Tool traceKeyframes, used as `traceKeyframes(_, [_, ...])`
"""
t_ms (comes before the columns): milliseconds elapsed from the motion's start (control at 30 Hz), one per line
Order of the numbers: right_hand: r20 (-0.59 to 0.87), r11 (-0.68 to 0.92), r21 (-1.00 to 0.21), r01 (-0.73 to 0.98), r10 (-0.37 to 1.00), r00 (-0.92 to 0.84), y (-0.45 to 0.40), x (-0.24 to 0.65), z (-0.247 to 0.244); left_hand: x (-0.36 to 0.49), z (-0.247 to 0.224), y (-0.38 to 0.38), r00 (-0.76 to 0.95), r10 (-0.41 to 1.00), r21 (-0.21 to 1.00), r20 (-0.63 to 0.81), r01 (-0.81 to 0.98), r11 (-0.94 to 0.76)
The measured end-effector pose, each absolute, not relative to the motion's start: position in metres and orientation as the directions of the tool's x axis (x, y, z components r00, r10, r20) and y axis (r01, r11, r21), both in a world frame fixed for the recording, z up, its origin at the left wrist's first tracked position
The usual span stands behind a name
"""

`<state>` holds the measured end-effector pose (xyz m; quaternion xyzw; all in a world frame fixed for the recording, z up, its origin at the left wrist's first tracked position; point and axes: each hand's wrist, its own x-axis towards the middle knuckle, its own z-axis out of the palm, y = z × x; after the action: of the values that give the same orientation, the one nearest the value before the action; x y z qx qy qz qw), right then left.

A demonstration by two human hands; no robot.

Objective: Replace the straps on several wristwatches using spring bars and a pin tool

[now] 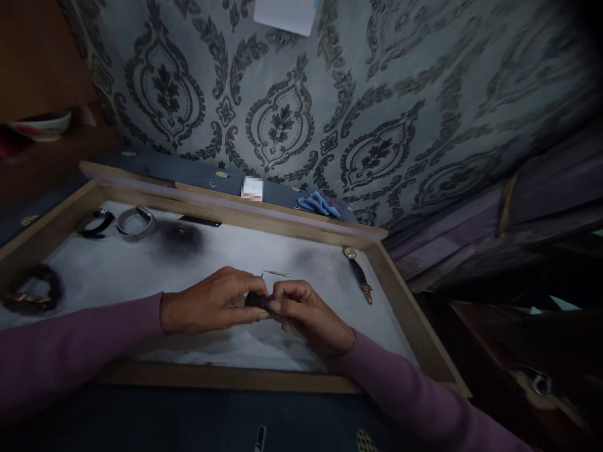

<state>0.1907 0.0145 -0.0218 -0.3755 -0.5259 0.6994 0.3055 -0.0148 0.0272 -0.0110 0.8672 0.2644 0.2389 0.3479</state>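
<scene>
My left hand [211, 302] and my right hand [313, 315] meet over the middle of a shallow wooden tray [226, 375] with a white lining. Between the fingertips of both is a small dark, rounded piece [255, 300]; its exact kind does not show. Both hands are closed on it, the left at its left end and the right at the other. Just beyond the fingers lies a thin metal tool [279, 274], much like a small screwdriver. To the right rests a gold watch [351, 253] with a dark strap, stretched out lengthwise.
At the tray's left are a black-strapped watch [97, 223], a grey band watch [135, 224] and a dark bracelet-like watch [35, 292]. A flat black strip [200, 221] lies along the back wall. Behind the tray are a small white box [252, 189] and a blue cloth [319, 203].
</scene>
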Motion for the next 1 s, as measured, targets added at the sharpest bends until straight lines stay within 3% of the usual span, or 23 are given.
traceKeyframes(300, [-0.205,-0.249,-0.968,-0.022,0.839,-0.504,0.012,0.190,-0.019,-0.013,0.004,0.026,0.766,0.639,0.922,0.069,0.197,-0.335])
traceKeyframes(633, [-0.199,-0.235,-0.972,0.003,0.817,-0.541,0.012,0.190,-0.020,-0.011,-0.004,0.025,0.745,0.665,0.964,-0.051,0.211,-0.163])
traceKeyframes(833, [-0.190,-0.223,-0.975,-0.003,0.836,-0.514,0.014,0.191,-0.021,-0.010,-0.002,0.026,0.710,0.702,0.961,-0.046,0.225,-0.164])
traceKeyframes(1000, [-0.200,-0.249,-0.968,-0.027,0.833,-0.516,0.015,0.193,-0.024,-0.010,0.005,0.025,0.717,0.694,0.953,0.056,0.169,-0.251])
